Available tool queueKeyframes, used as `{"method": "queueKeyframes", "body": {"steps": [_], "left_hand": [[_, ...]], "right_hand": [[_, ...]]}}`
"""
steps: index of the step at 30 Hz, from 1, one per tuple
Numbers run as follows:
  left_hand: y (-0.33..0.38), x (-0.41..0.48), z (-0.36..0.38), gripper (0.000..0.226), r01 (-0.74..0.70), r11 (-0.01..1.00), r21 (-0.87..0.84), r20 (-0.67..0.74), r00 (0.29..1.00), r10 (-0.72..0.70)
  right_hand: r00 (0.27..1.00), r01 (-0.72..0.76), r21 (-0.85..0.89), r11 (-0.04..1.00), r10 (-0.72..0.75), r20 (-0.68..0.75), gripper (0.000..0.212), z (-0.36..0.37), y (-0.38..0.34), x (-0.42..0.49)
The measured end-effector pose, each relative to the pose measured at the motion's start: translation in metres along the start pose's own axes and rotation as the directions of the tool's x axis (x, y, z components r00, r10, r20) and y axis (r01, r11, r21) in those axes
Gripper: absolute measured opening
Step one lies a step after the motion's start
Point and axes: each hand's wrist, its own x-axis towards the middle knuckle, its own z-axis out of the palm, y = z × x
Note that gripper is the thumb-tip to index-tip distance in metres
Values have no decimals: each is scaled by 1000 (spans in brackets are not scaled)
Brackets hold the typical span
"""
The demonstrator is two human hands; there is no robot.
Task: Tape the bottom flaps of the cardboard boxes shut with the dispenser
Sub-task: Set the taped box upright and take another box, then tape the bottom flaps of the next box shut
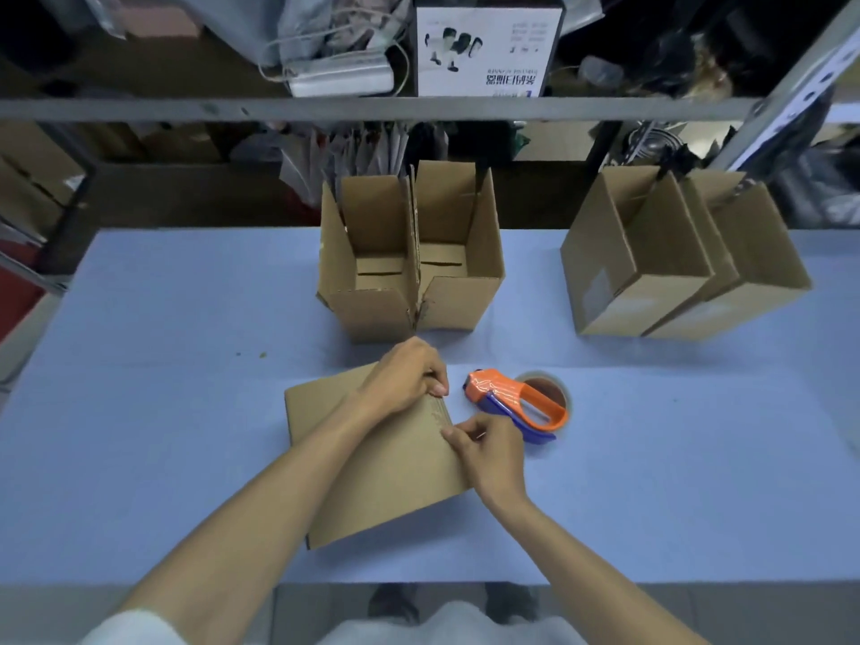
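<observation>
A flattened cardboard box (pixel 372 486) lies on the blue table in front of me. My left hand (pixel 409 377) grips its far right edge, fingers curled over the rim. My right hand (pixel 488 451) pinches the same edge a little nearer to me. Just right of my hands lies the tape dispenser (pixel 516 405), orange and blue with a brown tape roll, touched by neither hand.
Two upright open boxes (pixel 412 267) stand side by side behind the flat one. Two more boxes (pixel 675 267) stand tilted at the back right. A metal shelf rail (pixel 372 107) with clutter runs across behind the blue table (pixel 163 388). My feet show below the table's near edge.
</observation>
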Motion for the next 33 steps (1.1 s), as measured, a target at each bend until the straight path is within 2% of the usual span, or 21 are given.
{"method": "queueKeyframes", "body": {"steps": [3, 6, 8, 10, 12, 15, 17, 21, 23, 25, 26, 28, 30, 33], "left_hand": [[16, -12, 9, 28, 56, 998, 41, -196, 979, -47], [39, -41, 37, 56, 312, 945, 100, -401, 882, -248], [48, -58, 53, 67, 420, 901, 107, -374, 857, -355], [46, -67, 65, 81, 450, 887, 106, -299, 865, -403], [42, -72, 68, 86, 433, 889, 149, -275, 882, -383], [36, -77, 69, 83, 376, 906, 192, -283, 906, -316], [30, -79, 69, 82, 342, 922, 181, -284, 916, -284], [28, -84, 66, 85, 356, 919, 167, -300, 907, -297], [37, -82, 61, 78, 313, 950, -11, -370, 881, -295], [52, -81, 45, 63, 179, 943, -281, -445, 846, -293], [58, -80, 33, 57, 103, 930, -352, -464, 844, -269], [72, -79, 9, 55, -8, 930, -368, -438, 883, -166], [86, -81, -13, 56, -68, 941, -332, -355, 933, -58], [97, -84, -31, 42, -107, 963, -246, -340, 940, 18]], "right_hand": [[998, -9, 64, 998, 5, 67, 21, -6, -1, -1], [988, 11, 102, 995, -27, 154, 19, -12, 0, -2], [992, 124, -69, 990, -125, -8, 10, -22, 10, 6], [966, 135, -330, 934, -198, -165, 30, -36, 22, 17], [974, 87, -462, 883, -173, -148, 44, -45, 30, 29], [996, 62, -635, 770, -85, -5, 54, -47, 37, 44], [996, 83, -675, 733, -55, 63, 57, -47, 40, 51], [983, 177, -508, 843, -178, 47, 43, -54, 44, 49], [961, 262, -381, 887, -277, 18, 35, -63, 42, 41], [911, 391, -348, 852, -412, 15, 26, -75, 33, 32], [874, 459, -357, 814, -487, 13, 26, -81, 27, 28], [785, 579, -371, 726, -619, 15, 30, -93, 13, 20], [705, 667, -376, 643, -709, 39, 31, -106, -2, 13], [642, 726, -383, 571, -762, 81, 32, -120, -14, 9]]}}
